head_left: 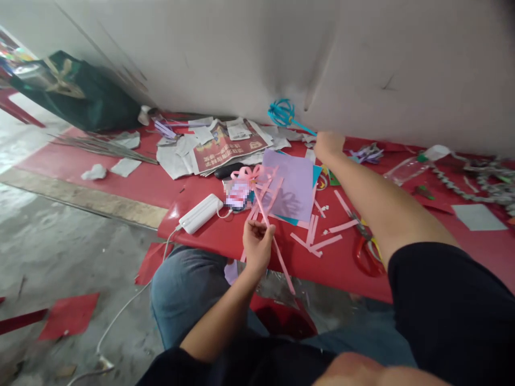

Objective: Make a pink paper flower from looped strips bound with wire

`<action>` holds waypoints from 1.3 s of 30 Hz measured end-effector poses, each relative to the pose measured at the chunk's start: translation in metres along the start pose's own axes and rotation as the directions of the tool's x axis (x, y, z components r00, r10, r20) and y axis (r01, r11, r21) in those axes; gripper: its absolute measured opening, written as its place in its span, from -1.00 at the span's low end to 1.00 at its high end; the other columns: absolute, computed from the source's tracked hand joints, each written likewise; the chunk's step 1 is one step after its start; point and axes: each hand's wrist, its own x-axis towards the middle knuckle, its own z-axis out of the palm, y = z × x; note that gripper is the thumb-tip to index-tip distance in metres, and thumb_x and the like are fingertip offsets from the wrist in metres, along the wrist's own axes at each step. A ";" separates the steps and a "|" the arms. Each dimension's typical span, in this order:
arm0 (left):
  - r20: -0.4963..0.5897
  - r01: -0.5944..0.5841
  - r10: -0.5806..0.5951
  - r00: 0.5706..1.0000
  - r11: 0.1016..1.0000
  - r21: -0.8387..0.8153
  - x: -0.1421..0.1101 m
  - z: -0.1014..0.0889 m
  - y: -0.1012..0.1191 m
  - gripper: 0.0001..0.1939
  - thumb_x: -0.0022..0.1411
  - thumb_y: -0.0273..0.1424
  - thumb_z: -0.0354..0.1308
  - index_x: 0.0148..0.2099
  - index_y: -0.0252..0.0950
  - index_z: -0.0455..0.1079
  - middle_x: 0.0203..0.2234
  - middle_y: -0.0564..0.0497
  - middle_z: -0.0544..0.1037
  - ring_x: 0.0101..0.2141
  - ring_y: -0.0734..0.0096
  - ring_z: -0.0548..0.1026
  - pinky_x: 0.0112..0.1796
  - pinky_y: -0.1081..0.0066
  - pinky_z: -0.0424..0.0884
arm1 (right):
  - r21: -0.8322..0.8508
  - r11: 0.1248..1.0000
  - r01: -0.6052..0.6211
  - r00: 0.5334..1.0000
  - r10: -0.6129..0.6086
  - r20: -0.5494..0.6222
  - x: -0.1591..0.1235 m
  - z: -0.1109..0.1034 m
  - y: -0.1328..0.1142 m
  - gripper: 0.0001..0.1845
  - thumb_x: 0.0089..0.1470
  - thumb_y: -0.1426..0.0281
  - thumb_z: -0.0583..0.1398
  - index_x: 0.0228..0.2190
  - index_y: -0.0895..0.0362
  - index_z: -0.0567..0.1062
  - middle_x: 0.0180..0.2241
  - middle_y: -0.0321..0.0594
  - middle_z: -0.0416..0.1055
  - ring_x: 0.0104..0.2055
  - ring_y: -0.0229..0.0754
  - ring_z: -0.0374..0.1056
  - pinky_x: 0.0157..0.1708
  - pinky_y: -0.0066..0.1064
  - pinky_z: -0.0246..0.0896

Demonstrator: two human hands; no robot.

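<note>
My left hand (258, 244) is closed around the pink stem of a paper flower (250, 174), whose looped petals point away from me over the table. The stem's lower end slants down past the table edge. Farther off, my right hand (329, 146) is stretched toward the wall, closed on the stem of a blue paper flower (281, 112) made of curved strips. Under the pink flower lie a phone with a blurred screen (237, 194) and loose pink paper strips. A purple paper sheet (295, 179) rests on a blue one beside them.
Red-handled scissors (368, 249) and pink strip scraps (314, 241) lie at the right. A white power bank (201, 213) with a cable sits at the left. Newspaper (229, 147), a plastic bottle (408, 169) and a green bag (84, 94) stand along the wall.
</note>
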 end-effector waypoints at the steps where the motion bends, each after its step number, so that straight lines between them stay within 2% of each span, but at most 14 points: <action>1: 0.009 -0.035 0.034 0.999 0.997 0.067 0.001 0.001 0.000 -0.64 0.28 -0.22 0.45 -0.20 -0.24 0.31 -0.39 0.14 0.47 -0.38 0.55 0.46 -0.27 0.51 0.41 | 0.017 1.000 0.003 1.000 -0.002 -0.018 -0.012 -0.012 0.005 -0.67 0.40 0.51 0.14 0.05 0.45 0.57 0.09 0.49 0.54 0.24 0.31 0.46 0.20 0.15 0.27; 5: 0.162 -0.155 0.115 0.980 0.952 0.265 0.004 0.006 -0.003 -0.74 0.37 -0.21 0.32 -0.25 -0.25 0.39 -0.41 0.10 0.48 -0.40 0.49 0.45 -0.30 0.46 0.39 | 0.308 0.949 0.065 0.993 -0.031 -0.114 -0.115 -0.046 0.032 -0.68 0.47 0.24 0.14 0.00 0.20 0.55 0.01 0.19 0.62 0.16 0.18 0.53 0.25 0.05 0.32; 8: 0.268 -0.212 0.128 0.955 0.927 0.311 0.006 0.012 -0.008 -0.84 0.35 -0.29 0.31 -0.23 -0.25 0.46 -0.35 0.05 0.58 -0.30 0.40 0.54 -0.19 0.40 0.44 | 0.794 0.606 -0.044 0.989 -0.088 0.122 -0.233 -0.049 0.045 -0.56 0.42 -0.02 0.16 -0.08 0.11 0.51 -0.15 0.00 0.66 -0.11 0.02 0.61 0.07 -0.11 0.49; 10: 0.316 -0.247 0.133 0.939 0.903 0.353 0.011 0.016 -0.011 -0.91 0.35 -0.34 0.30 -0.19 -0.24 0.49 -0.27 0.01 0.63 -0.20 0.34 0.58 -0.10 0.36 0.45 | 0.890 0.423 -0.170 0.955 -0.154 0.255 -0.306 -0.045 0.045 -0.44 0.29 -0.15 0.26 -0.12 0.11 0.55 -0.16 -0.06 0.66 -0.11 0.00 0.60 0.10 -0.10 0.48; 12: 0.356 -0.278 0.131 0.925 0.873 0.400 0.018 0.020 -0.013 -0.94 0.33 -0.38 0.31 -0.20 -0.23 0.50 -0.28 0.00 0.63 -0.23 0.31 0.58 -0.11 0.33 0.44 | 0.876 0.445 -0.188 0.934 -0.196 0.300 -0.362 -0.041 0.039 -0.40 0.14 -0.19 0.37 -0.20 0.12 0.61 -0.19 -0.10 0.65 -0.08 0.01 0.55 0.10 -0.13 0.43; 15: 0.412 -0.316 0.121 0.903 0.838 0.446 0.020 0.024 -0.010 -0.94 0.31 -0.44 0.31 -0.16 -0.23 0.52 -0.25 -0.02 0.67 -0.23 0.28 0.61 -0.13 0.32 0.45 | 0.887 0.396 -0.235 0.879 -0.303 0.369 -0.407 -0.039 0.029 -0.43 0.18 -0.13 0.36 -0.16 0.14 0.66 -0.18 -0.16 0.63 -0.10 -0.05 0.50 0.03 -0.20 0.38; 20: 0.442 -0.313 0.137 0.887 0.880 0.356 -0.023 0.029 0.008 -0.65 0.57 -0.13 0.09 -0.03 -0.24 0.58 -0.26 -0.06 0.70 -0.31 0.33 0.65 -0.19 0.34 0.50 | 0.879 0.408 -0.247 0.838 -0.366 0.406 -0.428 -0.043 0.019 -0.54 0.26 -0.04 0.32 -0.23 0.14 0.59 -0.39 -0.30 0.51 -0.37 -0.20 0.38 -0.29 -0.34 0.27; 23: 0.636 -0.206 0.109 0.764 0.975 0.080 -0.060 0.031 0.014 -0.48 0.57 0.02 0.06 -0.04 -0.29 0.63 -0.18 -0.13 0.74 -0.17 0.29 0.71 -0.06 0.32 0.58 | 0.866 0.476 -0.151 0.836 -0.406 0.369 -0.431 -0.042 0.014 -0.60 0.28 0.03 0.30 -0.30 0.13 0.57 -0.38 -0.25 0.55 -0.35 -0.16 0.41 -0.32 -0.34 0.22; 25: 0.701 -0.148 0.064 0.711 0.987 0.059 -0.077 0.032 0.015 -0.52 0.52 0.02 0.18 0.01 -0.29 0.64 -0.13 -0.13 0.75 -0.10 0.27 0.72 0.02 0.29 0.60 | 0.843 0.534 -0.059 0.846 -0.422 0.327 -0.432 -0.042 0.011 -0.59 0.32 0.04 0.27 -0.33 0.14 0.59 -0.34 -0.18 0.59 -0.31 -0.13 0.44 -0.30 -0.34 0.20; 27: 0.687 -0.123 0.036 0.726 0.989 0.078 -0.086 0.033 0.014 -0.58 0.47 -0.02 0.28 0.02 -0.28 0.64 -0.11 -0.13 0.76 -0.09 0.27 0.73 0.04 0.27 0.62 | 0.787 0.617 0.005 0.850 -0.417 0.322 -0.431 -0.048 0.012 -0.55 0.36 0.04 0.24 -0.38 0.13 0.60 -0.36 -0.15 0.60 -0.33 -0.14 0.45 -0.32 -0.34 0.16; 31: 0.511 -0.066 0.043 0.858 0.998 0.025 -0.089 0.035 0.011 -0.62 0.43 -0.05 0.34 -0.01 -0.28 0.60 -0.24 -0.08 0.76 -0.28 0.35 0.73 -0.11 0.31 0.67 | 0.549 0.834 0.057 0.913 -0.265 0.309 -0.419 -0.072 0.029 -0.55 0.28 -0.01 0.34 -0.43 0.08 0.67 -0.44 -0.14 0.60 -0.39 -0.12 0.45 -0.37 -0.30 0.09; 33: 0.468 -0.044 0.041 0.883 0.999 -0.005 -0.090 0.035 0.010 -0.59 0.41 -0.04 0.36 0.01 -0.29 0.58 -0.28 -0.07 0.76 -0.37 0.40 0.71 -0.20 0.35 0.66 | 0.627 0.778 0.037 0.963 -0.194 0.184 -0.411 -0.082 0.041 -0.64 0.27 0.03 0.36 -0.32 0.05 0.73 -0.36 -0.15 0.66 -0.31 -0.09 0.52 -0.29 -0.27 0.23; 36: 0.470 -0.045 0.042 0.882 0.999 -0.006 -0.095 0.036 0.008 -0.55 0.36 0.00 0.41 -0.02 -0.31 0.58 -0.32 -0.07 0.75 -0.38 0.41 0.70 -0.24 0.39 0.66 | 0.839 0.536 0.093 0.984 -0.181 0.006 -0.403 -0.087 0.045 -0.68 0.30 0.05 0.36 -0.19 0.03 0.76 -0.19 -0.18 0.70 -0.16 -0.09 0.58 -0.14 -0.26 0.38; 39: 0.501 -0.019 0.014 0.865 1.000 0.005 -0.105 0.038 0.006 -0.52 0.32 0.03 0.44 -0.06 -0.31 0.57 -0.34 -0.08 0.75 -0.37 0.37 0.71 -0.24 0.37 0.67 | 0.905 0.415 0.092 0.990 -0.136 -0.039 -0.407 -0.080 0.034 -0.66 0.28 0.04 0.38 -0.16 0.02 0.76 -0.17 -0.18 0.68 -0.16 -0.11 0.55 -0.15 -0.28 0.40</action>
